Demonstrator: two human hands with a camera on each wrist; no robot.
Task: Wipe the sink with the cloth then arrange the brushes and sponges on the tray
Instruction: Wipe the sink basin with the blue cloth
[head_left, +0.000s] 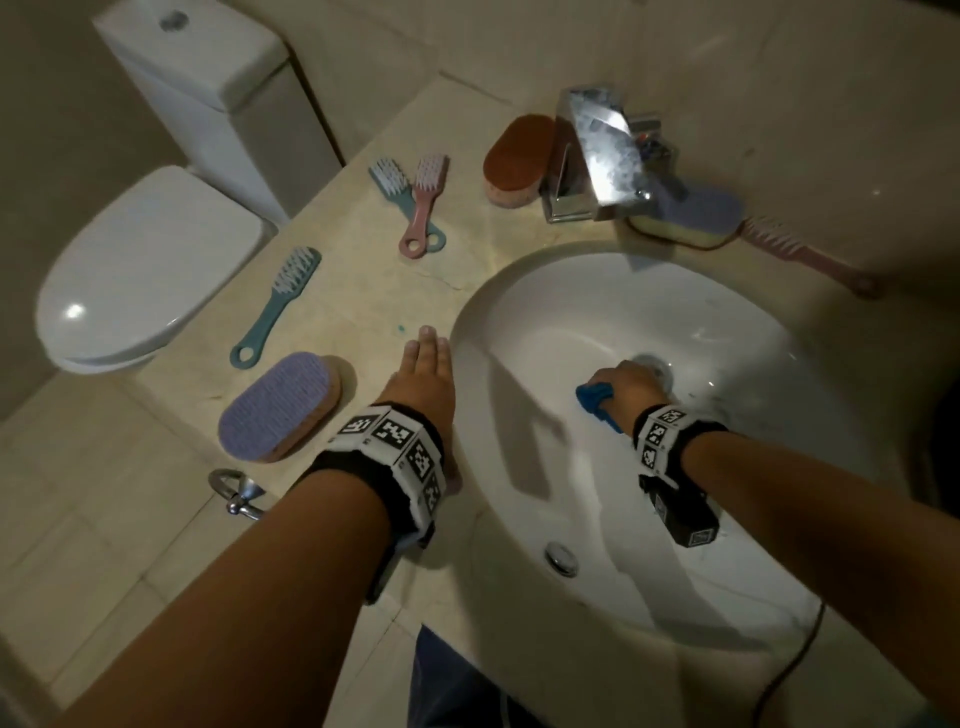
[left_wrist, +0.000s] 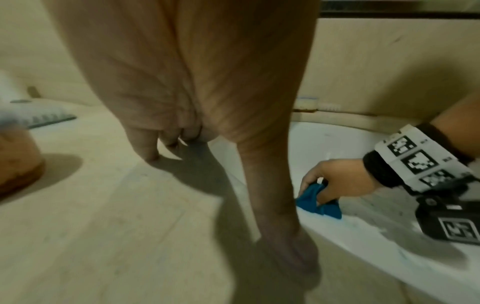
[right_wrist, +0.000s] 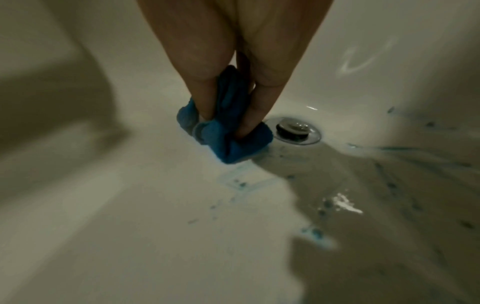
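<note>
My right hand (head_left: 626, 387) grips a bunched blue cloth (head_left: 597, 402) (right_wrist: 228, 135) (left_wrist: 317, 200) and presses it on the floor of the white sink (head_left: 571, 291), just left of the metal drain (right_wrist: 296, 130). Blue smears (right_wrist: 239, 183) mark the basin near the cloth. My left hand (head_left: 423, 364) lies flat with straight fingers on the beige counter (head_left: 358, 296) beside the sink's left rim, holding nothing. On the counter lie a teal brush (head_left: 278, 306), a crossed teal and pink brush pair (head_left: 415, 202), a purple sponge (head_left: 278, 405) and an orange sponge (head_left: 517, 158). No tray is in view.
A chrome tap (head_left: 597, 150) stands behind the sink. A purple-and-yellow sponge (head_left: 691, 221) and a pink brush (head_left: 800, 252) lie behind it to the right. A white toilet (head_left: 145, 270) stands left of the counter. A metal towel ring (head_left: 236, 491) hangs on the counter's front.
</note>
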